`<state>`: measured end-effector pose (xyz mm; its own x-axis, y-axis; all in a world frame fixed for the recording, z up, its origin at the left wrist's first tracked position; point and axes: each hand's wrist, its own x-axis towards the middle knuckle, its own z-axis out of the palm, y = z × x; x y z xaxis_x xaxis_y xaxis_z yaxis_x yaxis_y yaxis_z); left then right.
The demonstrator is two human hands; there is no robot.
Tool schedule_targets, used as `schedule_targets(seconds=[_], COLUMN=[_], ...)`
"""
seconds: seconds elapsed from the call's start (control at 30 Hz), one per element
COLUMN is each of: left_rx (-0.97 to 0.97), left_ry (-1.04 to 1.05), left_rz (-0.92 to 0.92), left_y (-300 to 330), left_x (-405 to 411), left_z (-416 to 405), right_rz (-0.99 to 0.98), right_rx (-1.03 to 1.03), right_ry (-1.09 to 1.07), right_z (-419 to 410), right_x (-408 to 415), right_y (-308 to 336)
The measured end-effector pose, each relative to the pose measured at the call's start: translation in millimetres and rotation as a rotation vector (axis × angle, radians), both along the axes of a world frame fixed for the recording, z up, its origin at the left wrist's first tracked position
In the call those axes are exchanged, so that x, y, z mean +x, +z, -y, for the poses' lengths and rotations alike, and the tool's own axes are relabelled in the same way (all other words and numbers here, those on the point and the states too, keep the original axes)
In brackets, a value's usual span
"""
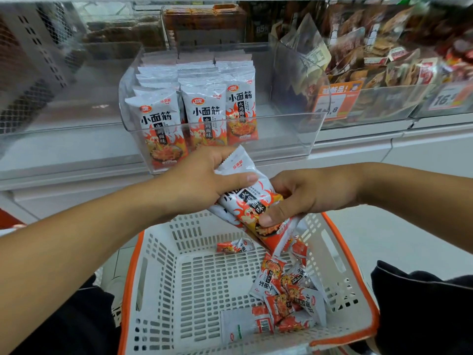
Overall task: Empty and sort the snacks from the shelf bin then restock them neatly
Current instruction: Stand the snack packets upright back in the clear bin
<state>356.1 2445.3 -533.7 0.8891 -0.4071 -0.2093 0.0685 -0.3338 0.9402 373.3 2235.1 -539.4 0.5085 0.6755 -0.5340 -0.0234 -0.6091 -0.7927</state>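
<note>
Both hands, left point(197, 180) and right point(302, 193), grip one packet stack point(252, 201) (fingers curled round it) above the basket point(163, 290), below the bin's point(294, 139) front edge.

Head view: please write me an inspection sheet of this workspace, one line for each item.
Surface: white shelf carrying the clear shelf bin.
Job's things: snack packets stand upright in three rows at the bin's left; loose packets lie in the white basket with orange rim.
Clutter: nothing seen.
Hands: left hand and right hand together grip a bunch of packets above the basket.
Cables: nothing seen.
Surroundings: neighbouring bins of brown snacks with an orange price tag, blurred.
</note>
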Motion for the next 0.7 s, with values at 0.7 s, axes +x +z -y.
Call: schedule_targets(seconds=[0.7], left_rx=[0.052], left_ry=[0.172], left_rz=[0.61], left_y=[19], left_x=[33], left_z=[7], right_rz=[0.151], right_rx=[0.165], right_ry=[-0.127], right_z=[-4], right_x=[15], right_y=[12])
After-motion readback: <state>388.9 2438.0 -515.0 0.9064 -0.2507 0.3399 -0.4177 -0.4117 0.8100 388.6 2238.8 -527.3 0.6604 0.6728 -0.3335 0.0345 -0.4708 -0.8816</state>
